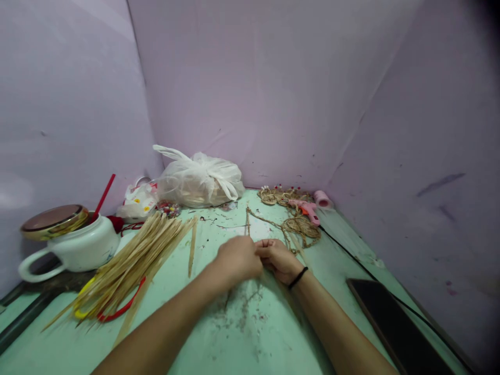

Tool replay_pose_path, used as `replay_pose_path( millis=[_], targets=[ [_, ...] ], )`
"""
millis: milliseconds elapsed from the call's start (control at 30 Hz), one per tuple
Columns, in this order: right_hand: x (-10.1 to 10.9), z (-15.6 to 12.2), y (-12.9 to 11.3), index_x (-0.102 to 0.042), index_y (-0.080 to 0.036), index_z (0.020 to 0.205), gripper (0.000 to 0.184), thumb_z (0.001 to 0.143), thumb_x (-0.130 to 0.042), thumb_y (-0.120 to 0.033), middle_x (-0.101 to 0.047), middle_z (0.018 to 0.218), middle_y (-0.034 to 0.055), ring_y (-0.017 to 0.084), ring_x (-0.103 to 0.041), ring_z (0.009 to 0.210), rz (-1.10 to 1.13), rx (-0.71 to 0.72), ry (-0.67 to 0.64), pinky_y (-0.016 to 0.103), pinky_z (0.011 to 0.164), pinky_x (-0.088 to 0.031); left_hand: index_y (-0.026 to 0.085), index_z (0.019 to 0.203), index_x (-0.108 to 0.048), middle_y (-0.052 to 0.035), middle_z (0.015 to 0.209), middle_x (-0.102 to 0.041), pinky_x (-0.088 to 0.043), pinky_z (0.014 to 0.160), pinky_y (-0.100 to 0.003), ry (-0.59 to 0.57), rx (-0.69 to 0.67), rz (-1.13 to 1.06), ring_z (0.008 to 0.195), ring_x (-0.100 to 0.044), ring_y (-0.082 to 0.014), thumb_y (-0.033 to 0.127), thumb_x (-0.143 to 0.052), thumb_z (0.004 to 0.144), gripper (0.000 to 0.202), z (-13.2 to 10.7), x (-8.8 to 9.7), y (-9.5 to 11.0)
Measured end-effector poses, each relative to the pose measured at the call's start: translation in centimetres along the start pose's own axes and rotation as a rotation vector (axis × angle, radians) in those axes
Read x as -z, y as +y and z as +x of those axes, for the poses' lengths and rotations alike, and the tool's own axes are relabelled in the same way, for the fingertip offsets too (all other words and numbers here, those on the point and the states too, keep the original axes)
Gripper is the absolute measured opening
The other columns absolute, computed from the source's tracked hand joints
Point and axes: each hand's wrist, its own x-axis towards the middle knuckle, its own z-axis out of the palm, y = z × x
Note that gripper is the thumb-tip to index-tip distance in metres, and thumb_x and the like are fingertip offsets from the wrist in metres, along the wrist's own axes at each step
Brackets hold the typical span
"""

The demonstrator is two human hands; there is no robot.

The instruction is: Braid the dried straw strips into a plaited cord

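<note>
My left hand (239,259) is closed, seen from its back, over the lower end of a thin braided straw cord (248,221). Touching it from the right is my right hand (279,259), thumb and fingers pinched together at the working end of the straw. The exact spot between the fingertips is hidden and slightly blurred. From my hands the cord runs up, bends sharply and leads right to a loose coil of braid (302,229). A pale straw strip (287,294) passes beneath my right wrist, which wears a black band.
On the left lie a bundle of straw strips (136,260), a red ring (125,310) and a white mug (86,245). A knotted plastic bag (201,179) stands behind. Rightward are a pink glue gun (307,208), its black cable (351,255) and a dark phone (394,323).
</note>
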Motion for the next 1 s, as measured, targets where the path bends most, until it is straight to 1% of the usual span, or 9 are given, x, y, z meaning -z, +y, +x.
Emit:
replay_pose_path(
  millis=[33,100,200,300,400,567,800,933,1000],
  targets=[
    [0.0,-0.1,-0.2,-0.055,-0.012,0.057,0.006,0.051,-0.057,-0.011,-0.048,0.040,-0.0054,0.001,-0.024,0.031,0.000,-0.013,-0.023,0.019,0.035,-0.010,0.014,0.053,-0.054,-0.0066,0.050,-0.053,-0.033,0.051,-0.023,0.092,0.020,0.068,0.063,-0.056,-0.0197,0.017,-0.056,0.059,0.007,0.5,0.9,-0.3],
    [0.1,-0.3,-0.5,-0.055,-0.011,0.058,0.006,0.053,-0.058,-0.012,-0.050,0.043,-0.0047,0.001,-0.023,0.031,0.001,-0.034,-0.064,0.019,0.034,-0.009,0.013,0.054,-0.056,-0.0038,0.044,-0.050,-0.031,0.044,-0.022,0.093,0.082,-0.028,0.047,-0.051,-0.0143,0.016,-0.051,0.062,0.010,1.4,2.1,-0.9],
    [0.1,-0.5,-0.6,-0.055,-0.011,0.057,0.006,0.054,-0.060,-0.013,-0.050,0.044,-0.0044,0.001,-0.025,0.032,0.005,-0.034,-0.099,0.018,0.035,-0.011,0.010,0.062,-0.057,-0.0017,0.046,-0.052,-0.028,0.038,-0.020,-0.123,0.184,-0.386,0.035,-0.043,-0.0084,0.010,-0.046,0.064,0.011,2.4,2.0,-1.6],
    [0.3,-0.4,-0.5,-0.056,-0.010,0.059,0.008,0.054,-0.061,-0.014,-0.054,0.047,-0.0024,0.002,-0.034,0.035,0.016,-0.023,-0.102,0.017,0.036,-0.016,0.008,0.058,-0.055,-0.0029,0.049,-0.054,-0.028,0.035,-0.018,-0.339,0.216,-0.621,0.036,-0.044,-0.0065,0.009,-0.045,0.065,0.012,3.1,0.7,-2.3],
    [0.3,-0.2,-0.5,-0.057,-0.011,0.059,0.009,0.052,-0.061,-0.013,-0.058,0.051,-0.0006,0.004,-0.042,0.040,0.017,-0.019,-0.119,0.017,0.039,-0.022,0.007,0.058,-0.056,-0.0016,0.048,-0.052,-0.028,0.035,-0.016,-0.411,0.220,-0.685,0.037,-0.044,-0.0054,0.011,-0.048,0.064,0.011,3.7,0.1,-3.2],
    [0.7,0.5,-0.1,-0.055,-0.012,0.057,0.005,0.052,-0.058,-0.011,-0.059,0.050,-0.0008,0.005,-0.043,0.042,-0.177,0.068,-0.091,0.017,0.042,-0.028,0.010,0.051,-0.054,0.0037,0.037,-0.040,-0.018,0.031,-0.017,-0.343,0.178,-0.515,0.030,-0.031,-0.0038,0.014,-0.051,0.057,0.008,3.8,0.6,-3.4],
    [0.5,0.5,-0.1,-0.062,-0.015,0.058,0.009,0.056,-0.055,-0.011,-0.062,0.055,0.0029,0.012,-0.050,0.052,-0.836,0.356,0.138,0.022,0.048,-0.032,0.015,0.041,-0.041,0.0062,0.031,-0.029,-0.012,0.033,-0.020,-0.147,0.117,-0.383,0.030,-0.022,-0.0042,0.014,-0.050,0.052,0.014,3.3,-0.3,-2.8],
    [-0.5,-1.2,-1.4,-0.067,-0.017,0.057,0.015,0.057,-0.054,-0.011,-0.065,0.059,0.0069,0.016,-0.054,0.056,-1.062,0.348,0.286,0.024,0.051,-0.031,0.016,0.039,-0.037,0.0060,0.032,-0.027,-0.012,0.034,-0.021,-0.063,0.067,-0.381,0.033,-0.022,-0.0043,0.010,-0.050,0.050,0.018,3.4,-0.9,-2.6],
    [-0.9,-1.9,-1.9,-0.068,-0.017,0.055,0.014,0.057,-0.054,-0.012,-0.064,0.058,0.0082,0.016,-0.053,0.055,-1.116,0.327,0.316,0.025,0.050,-0.028,0.016,0.038,-0.035,0.0057,0.031,-0.027,-0.013,0.034,-0.020,-0.058,0.108,-0.393,0.033,-0.023,-0.0043,0.009,-0.049,0.050,0.019,3.1,-0.8,-2.2]
  ],
)
